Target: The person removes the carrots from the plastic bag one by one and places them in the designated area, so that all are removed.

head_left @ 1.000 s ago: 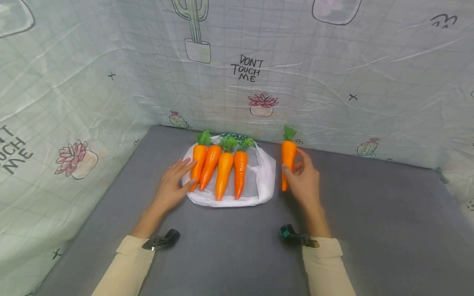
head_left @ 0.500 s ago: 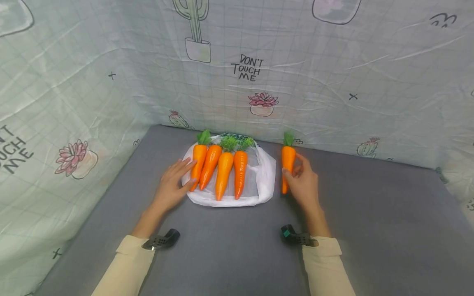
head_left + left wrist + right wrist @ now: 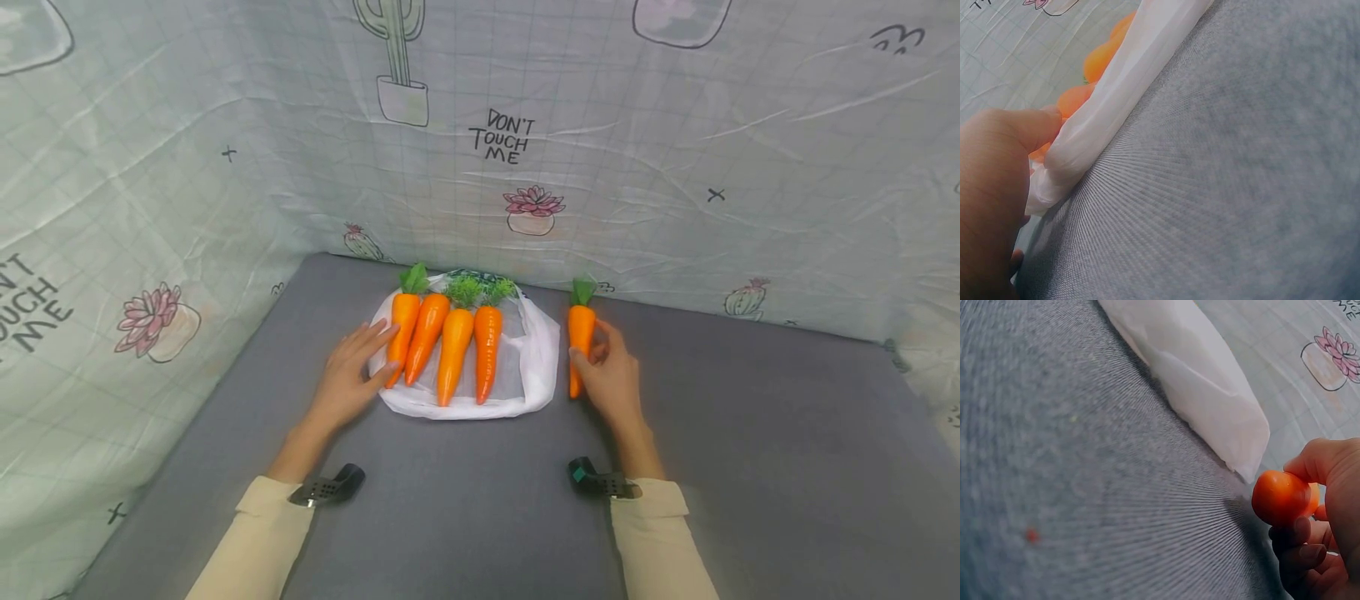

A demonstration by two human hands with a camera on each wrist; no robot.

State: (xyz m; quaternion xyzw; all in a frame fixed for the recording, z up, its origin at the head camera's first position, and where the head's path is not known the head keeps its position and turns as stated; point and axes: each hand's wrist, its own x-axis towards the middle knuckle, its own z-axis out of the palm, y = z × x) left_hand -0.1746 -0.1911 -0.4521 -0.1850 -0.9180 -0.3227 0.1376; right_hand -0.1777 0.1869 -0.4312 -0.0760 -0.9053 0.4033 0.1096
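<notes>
In the head view, several orange carrots with green tops lie side by side on a white plastic bag (image 3: pixel 540 367). My left hand (image 3: pixel 351 371) rests at the bag's left edge, fingers extended and fingertips at the leftmost carrot (image 3: pixel 405 321). Its thumb overlaps the bag's rim in the left wrist view, beside the carrot ends (image 3: pixel 1075 100). Right of the bag, my right hand (image 3: pixel 611 371) pinches another carrot (image 3: pixel 581 329) between thumb and fingers, leaves pointing away from me. The right wrist view shows that carrot's tapered end (image 3: pixel 1279 497) toward the camera.
Grey cloth (image 3: pixel 465 500) covers the table. A printed fabric sheet (image 3: pixel 630 150) with cactus drawings hangs along the back and left sides, close behind the bag. Each wrist wears a black camera strap (image 3: pixel 603 482).
My right hand has drawn its carrot slightly toward me and a little left, beside the bag. My left hand and the carrots on the bag have stayed in place.
</notes>
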